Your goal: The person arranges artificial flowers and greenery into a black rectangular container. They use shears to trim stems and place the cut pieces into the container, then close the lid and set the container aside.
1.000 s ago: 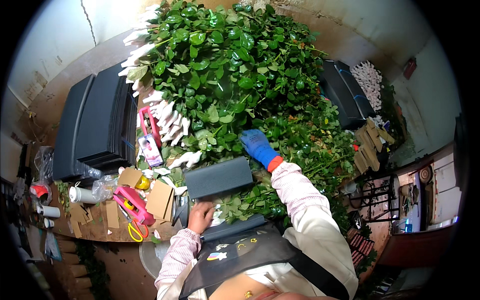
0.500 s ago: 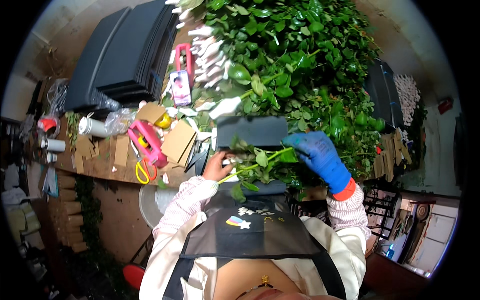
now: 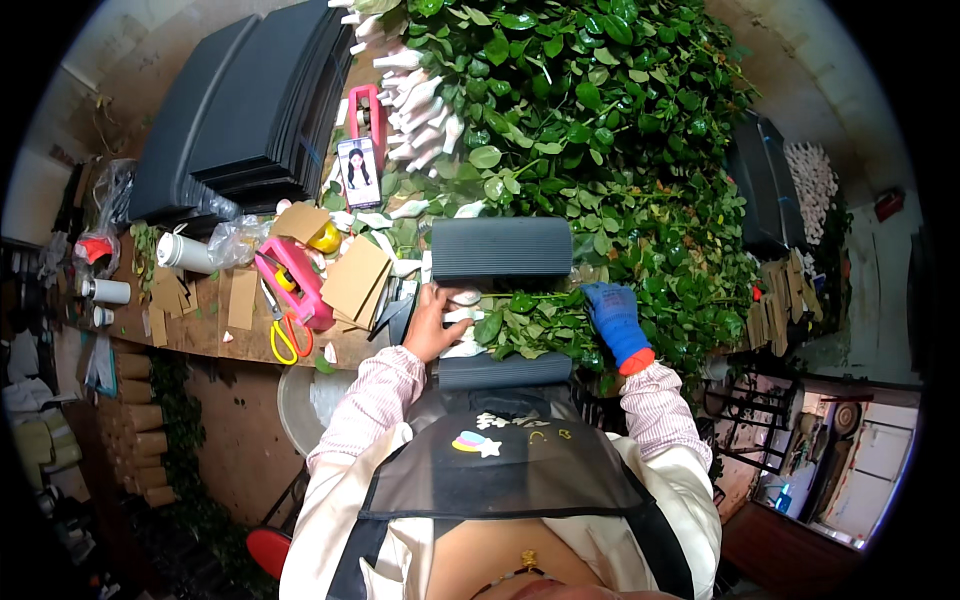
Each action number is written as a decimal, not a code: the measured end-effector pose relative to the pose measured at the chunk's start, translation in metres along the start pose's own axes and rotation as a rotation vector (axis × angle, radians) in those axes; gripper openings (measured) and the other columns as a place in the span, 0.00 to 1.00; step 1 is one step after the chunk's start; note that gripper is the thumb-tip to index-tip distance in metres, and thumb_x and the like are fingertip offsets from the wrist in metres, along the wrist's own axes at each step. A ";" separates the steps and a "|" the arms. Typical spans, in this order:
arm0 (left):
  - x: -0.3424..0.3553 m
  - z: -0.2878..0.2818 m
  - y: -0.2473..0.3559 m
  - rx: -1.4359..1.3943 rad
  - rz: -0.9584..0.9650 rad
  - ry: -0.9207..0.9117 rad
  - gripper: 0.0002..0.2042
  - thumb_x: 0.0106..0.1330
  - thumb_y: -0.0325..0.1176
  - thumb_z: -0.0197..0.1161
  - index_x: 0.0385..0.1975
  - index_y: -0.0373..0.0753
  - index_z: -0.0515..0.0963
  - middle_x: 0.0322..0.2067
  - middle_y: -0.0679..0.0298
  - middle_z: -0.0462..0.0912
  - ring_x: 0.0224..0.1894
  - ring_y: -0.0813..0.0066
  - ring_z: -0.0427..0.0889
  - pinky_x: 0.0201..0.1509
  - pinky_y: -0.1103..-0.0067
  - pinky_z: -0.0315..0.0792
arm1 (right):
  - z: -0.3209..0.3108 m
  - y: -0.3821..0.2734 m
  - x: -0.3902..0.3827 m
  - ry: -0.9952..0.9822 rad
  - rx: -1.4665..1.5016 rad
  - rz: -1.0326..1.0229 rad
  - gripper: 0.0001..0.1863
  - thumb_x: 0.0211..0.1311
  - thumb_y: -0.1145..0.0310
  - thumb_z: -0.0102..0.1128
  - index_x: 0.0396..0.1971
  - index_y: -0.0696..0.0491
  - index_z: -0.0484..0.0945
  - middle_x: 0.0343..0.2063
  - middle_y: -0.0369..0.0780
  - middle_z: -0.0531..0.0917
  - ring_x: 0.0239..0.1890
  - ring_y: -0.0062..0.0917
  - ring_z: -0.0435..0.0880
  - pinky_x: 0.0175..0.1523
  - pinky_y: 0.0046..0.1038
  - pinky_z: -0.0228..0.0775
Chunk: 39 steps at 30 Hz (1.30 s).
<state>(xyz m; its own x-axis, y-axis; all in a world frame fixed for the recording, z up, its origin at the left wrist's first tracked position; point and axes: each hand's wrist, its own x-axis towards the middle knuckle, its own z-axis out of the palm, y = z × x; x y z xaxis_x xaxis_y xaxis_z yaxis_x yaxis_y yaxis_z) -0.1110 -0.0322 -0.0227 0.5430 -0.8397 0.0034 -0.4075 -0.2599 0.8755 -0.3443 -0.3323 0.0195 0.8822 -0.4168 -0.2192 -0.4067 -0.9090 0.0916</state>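
A bundle of leafy flower stems [image 3: 535,325] lies between two parts of a dark grey corrugated sheet [image 3: 500,248], with white-wrapped flower heads [image 3: 463,342] at its left end. My bare left hand [image 3: 430,325] rests against these heads, thumb and fingers apart, fingertips touching the topmost wrapped head [image 3: 465,297]. One stem runs rightward from that head along the sheet's edge. At its far end, my right hand [image 3: 615,318], in a blue glove with an orange cuff, has its fingers closed on the stem; leaves partly hide the fingertips.
A big heap of leafy stems [image 3: 610,130] fills the back right. Left on the table are yellow-and-orange-handled scissors [image 3: 283,335], a pink tape dispenser [image 3: 300,290], cardboard pieces [image 3: 358,280], a phone [image 3: 358,172] and a white cup [image 3: 187,253]. Stacked dark sheets [image 3: 250,110] stand behind.
The stem that slanted over the bundle now lies flat on it, its wrapped head at the left. My right hand has come lower and nearer; my left hand turned toward the heads.
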 end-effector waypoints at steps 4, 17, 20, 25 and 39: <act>-0.006 0.002 -0.002 -0.058 -0.049 0.010 0.28 0.57 0.32 0.75 0.57 0.37 0.71 0.48 0.53 0.74 0.46 0.61 0.84 0.51 0.71 0.78 | -0.034 0.008 0.002 -0.112 0.029 -0.127 0.18 0.61 0.61 0.61 0.52 0.41 0.80 0.43 0.40 0.86 0.44 0.40 0.84 0.50 0.41 0.75; 0.002 -0.004 0.024 0.131 0.051 -0.032 0.25 0.60 0.28 0.71 0.59 0.49 0.78 0.60 0.49 0.72 0.55 0.53 0.80 0.59 0.69 0.75 | -0.141 0.034 0.239 0.828 -0.221 -0.112 0.23 0.57 0.70 0.60 0.55 0.43 0.78 0.59 0.39 0.77 0.59 0.38 0.76 0.64 0.42 0.66; -0.003 -0.008 0.022 0.037 0.004 -0.030 0.23 0.60 0.25 0.71 0.58 0.44 0.78 0.52 0.53 0.75 0.51 0.58 0.83 0.55 0.72 0.78 | -0.212 -0.004 0.218 0.841 -0.049 -0.386 0.18 0.52 0.70 0.64 0.45 0.46 0.80 0.50 0.37 0.80 0.52 0.35 0.78 0.58 0.38 0.70; -0.001 -0.006 0.020 -0.039 -0.024 -0.063 0.22 0.60 0.31 0.70 0.56 0.46 0.78 0.49 0.54 0.79 0.51 0.52 0.81 0.56 0.69 0.75 | -0.253 -0.002 0.154 1.008 0.158 -0.575 0.19 0.49 0.70 0.67 0.43 0.44 0.79 0.37 0.36 0.82 0.39 0.35 0.81 0.43 0.38 0.74; 0.001 -0.005 0.008 -0.054 -0.046 -0.088 0.24 0.61 0.30 0.71 0.59 0.43 0.77 0.50 0.52 0.78 0.55 0.52 0.78 0.58 0.68 0.74 | -0.273 0.057 0.148 1.025 -0.089 -0.310 0.14 0.51 0.74 0.64 0.40 0.45 0.80 0.34 0.37 0.81 0.39 0.36 0.81 0.41 0.38 0.72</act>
<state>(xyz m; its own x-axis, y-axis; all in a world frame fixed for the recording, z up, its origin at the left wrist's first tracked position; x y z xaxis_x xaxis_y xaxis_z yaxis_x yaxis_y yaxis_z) -0.1103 -0.0326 -0.0129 0.4925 -0.8668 -0.0784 -0.3422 -0.2756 0.8983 -0.1726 -0.4479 0.2572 0.7391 0.0612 0.6708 -0.1490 -0.9563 0.2514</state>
